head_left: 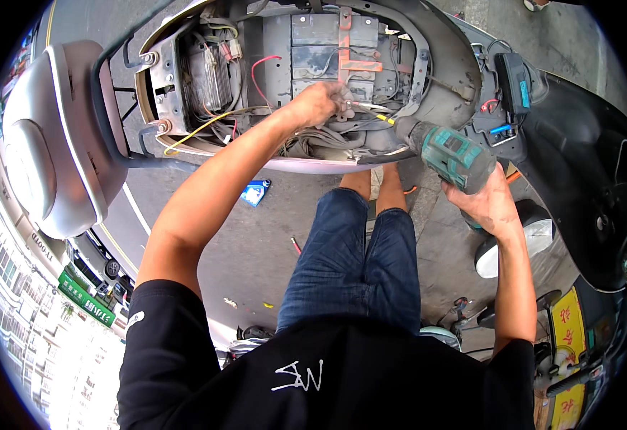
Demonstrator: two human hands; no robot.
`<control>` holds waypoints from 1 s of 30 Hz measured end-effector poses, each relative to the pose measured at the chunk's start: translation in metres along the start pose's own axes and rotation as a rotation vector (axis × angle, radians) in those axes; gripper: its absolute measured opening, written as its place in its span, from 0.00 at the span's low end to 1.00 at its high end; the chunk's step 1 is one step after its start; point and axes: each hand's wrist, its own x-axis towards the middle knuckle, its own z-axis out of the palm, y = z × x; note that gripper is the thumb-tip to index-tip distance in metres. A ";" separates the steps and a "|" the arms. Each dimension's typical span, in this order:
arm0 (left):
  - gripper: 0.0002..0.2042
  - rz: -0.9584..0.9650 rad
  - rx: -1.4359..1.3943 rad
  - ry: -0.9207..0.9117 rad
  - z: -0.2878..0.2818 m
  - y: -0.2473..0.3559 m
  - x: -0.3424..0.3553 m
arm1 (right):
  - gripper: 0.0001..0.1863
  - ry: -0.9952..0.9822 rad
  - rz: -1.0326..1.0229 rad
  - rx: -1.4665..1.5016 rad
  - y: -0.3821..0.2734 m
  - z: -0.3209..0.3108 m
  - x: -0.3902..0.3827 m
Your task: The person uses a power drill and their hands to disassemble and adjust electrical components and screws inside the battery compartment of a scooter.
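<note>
My right hand [491,204] grips a green cordless drill [457,156] by its handle, on the right. A long driver bit with a yellow band [385,119] reaches from its chuck leftward into the open body of a scooter. At the bit's far end is my left hand [317,104], its fingers pinched together; what lies between them is hidden. Just beyond that hand sit dark battery blocks [315,61], crossed by an orange-red strap [344,39]. A red wire [257,72] curves up beside them. A yellow wire [191,138] loops over the bay's near edge.
Bundled grey cables [320,141] line the bay's near side. A silver top box [48,136] stands left, behind a dark rack rail [105,100]. The raised black seat [571,172] fills the right. A blue packet [255,192] lies on the ground.
</note>
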 end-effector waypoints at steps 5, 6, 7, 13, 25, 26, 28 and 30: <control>0.13 0.070 -0.089 0.014 -0.002 -0.020 0.016 | 0.31 0.078 -0.268 -0.341 -0.019 0.013 0.000; 0.13 0.060 -0.089 0.024 -0.001 -0.022 0.016 | 0.33 0.058 -0.239 -0.374 -0.015 0.017 0.001; 0.13 0.051 -0.091 0.035 0.001 -0.021 0.016 | 0.34 0.039 -0.210 -0.409 -0.014 0.019 0.000; 0.11 0.081 0.269 0.051 0.010 -0.013 0.012 | 0.36 0.052 -0.131 -0.517 -0.020 0.028 -0.003; 0.12 0.217 0.890 0.146 0.024 -0.022 0.042 | 0.34 0.085 -0.110 -0.592 -0.013 0.031 0.020; 0.12 0.163 0.888 0.099 0.026 -0.022 0.043 | 0.34 0.080 -0.157 -0.625 -0.010 0.032 0.023; 0.12 0.134 0.917 0.097 0.029 -0.020 0.041 | 0.35 0.058 -0.199 -0.675 -0.012 0.032 0.026; 0.12 0.129 0.939 0.098 0.029 -0.016 0.037 | 0.35 0.040 -0.212 -0.709 -0.013 0.033 0.029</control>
